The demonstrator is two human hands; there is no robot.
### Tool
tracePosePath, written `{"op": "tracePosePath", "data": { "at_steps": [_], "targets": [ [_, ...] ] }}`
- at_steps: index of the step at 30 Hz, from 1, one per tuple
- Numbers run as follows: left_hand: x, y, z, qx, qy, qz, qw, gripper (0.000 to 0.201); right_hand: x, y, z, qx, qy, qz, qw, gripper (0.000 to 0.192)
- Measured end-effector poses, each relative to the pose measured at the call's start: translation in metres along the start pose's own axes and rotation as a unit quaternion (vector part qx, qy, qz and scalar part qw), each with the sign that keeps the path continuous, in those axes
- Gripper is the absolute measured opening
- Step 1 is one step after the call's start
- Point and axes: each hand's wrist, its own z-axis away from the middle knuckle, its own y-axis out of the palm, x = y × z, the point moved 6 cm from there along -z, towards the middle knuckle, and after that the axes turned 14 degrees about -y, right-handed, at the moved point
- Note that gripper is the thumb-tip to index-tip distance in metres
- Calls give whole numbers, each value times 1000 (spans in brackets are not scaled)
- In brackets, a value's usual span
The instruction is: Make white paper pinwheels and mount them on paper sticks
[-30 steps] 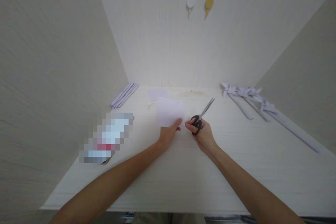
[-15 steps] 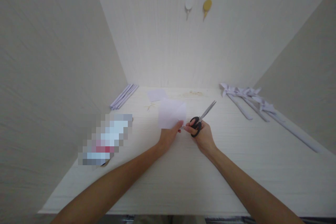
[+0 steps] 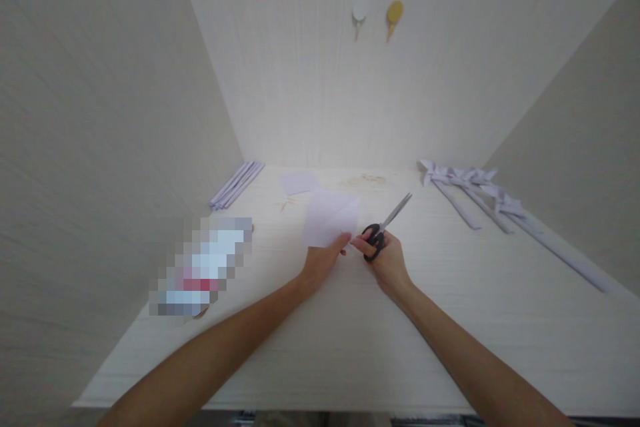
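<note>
Working the near right corner of a paper, by the look of it. White sheet [image 3: 331, 213]: in front of the person, over the table [image 3: 320, 360]. Left hand [image 3: 321, 263]: pinching that corner, thumb on top. Right hand [image 3: 390, 263]: curled round black-handled scissors [image 3: 383, 225], blades pointing away; fingertips beside the corner, contact unclear. Next move: calls for steady fingertips, blades clear.

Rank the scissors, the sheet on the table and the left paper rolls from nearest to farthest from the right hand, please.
Head view:
1. Scissors: held in the right hand.
2. Sheet: farther ahead and leftward.
3. Paper rolls: left of the sheet.
</note>
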Motion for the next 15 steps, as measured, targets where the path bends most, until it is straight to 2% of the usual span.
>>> {"op": "tracePosePath", "data": {
  "at_steps": [6, 15],
  "targets": [
    [0, 1, 1, 3, -2, -8, 1000, 22, 1, 0, 0, 3, -3, 14, 1000, 28],
    [-1, 3, 1, 19, -11, 42, 999, 18, 2, 1, 1, 4, -4, 22, 1000, 29]
  ]
}}
